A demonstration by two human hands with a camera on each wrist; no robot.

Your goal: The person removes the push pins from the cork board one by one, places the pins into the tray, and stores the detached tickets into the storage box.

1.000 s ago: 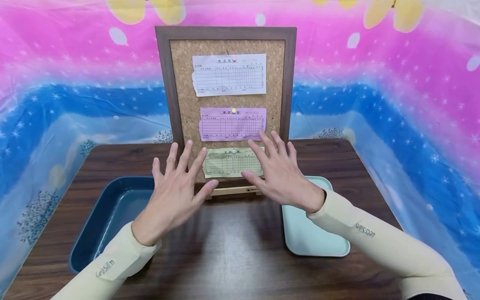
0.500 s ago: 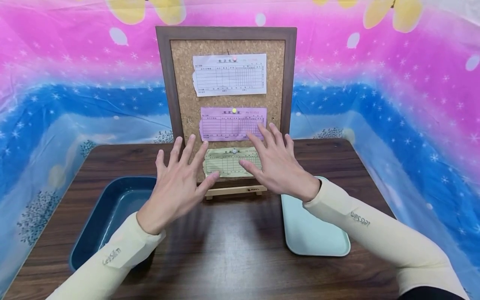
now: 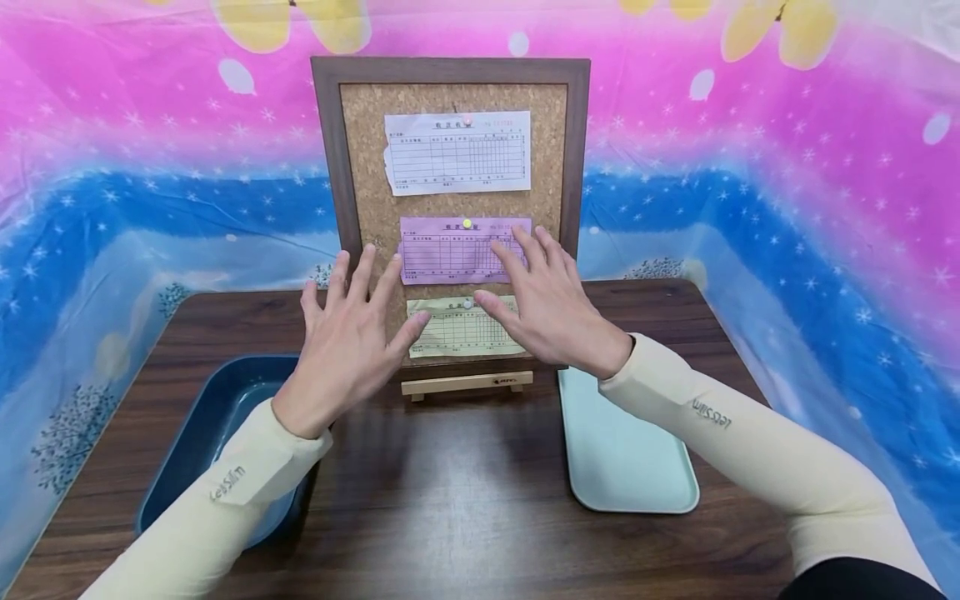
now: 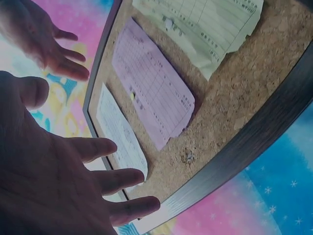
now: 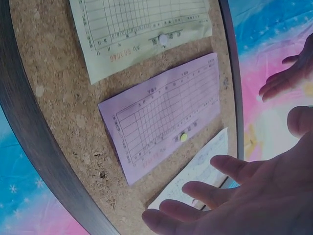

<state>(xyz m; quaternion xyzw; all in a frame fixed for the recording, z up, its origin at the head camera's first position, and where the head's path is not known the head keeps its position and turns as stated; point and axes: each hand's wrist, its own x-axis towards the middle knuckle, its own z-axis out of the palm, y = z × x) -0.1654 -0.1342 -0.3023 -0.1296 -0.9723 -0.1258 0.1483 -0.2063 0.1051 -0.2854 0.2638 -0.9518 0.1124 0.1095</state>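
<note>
A framed cork board (image 3: pixel 551 167) stands upright on a small wooden easel (image 3: pixel 468 383). Three receipt slips are pinned down its middle: white (image 3: pixel 459 154) on top, purple (image 3: pixel 442 258) below it, and light green (image 3: pixel 450 333) lowest. A yellow push pin (image 3: pixel 467 223) holds the purple slip; a pale one (image 4: pixel 169 23) holds the green. My left hand (image 3: pixel 341 350), fingers spread, is raised before the board's lower left. My right hand (image 3: pixel 551 304), likewise spread, overlaps the purple and green slips' right side in the head view. Both wrist views show air between fingers and board, and neither hand holds anything.
On the brown wooden table (image 3: pixel 465 500) a dark blue tray (image 3: pixel 202 433) lies at the left, partly under my left forearm. A pale mint tray (image 3: pixel 630 467) lies at the right. A pink and blue patterned cloth (image 3: pixel 825 208) hangs behind and around the table.
Both hands have risen in front of the board with fingers still spread, the right one also drifting slightly left. The slips, pins and trays stay in place.
</note>
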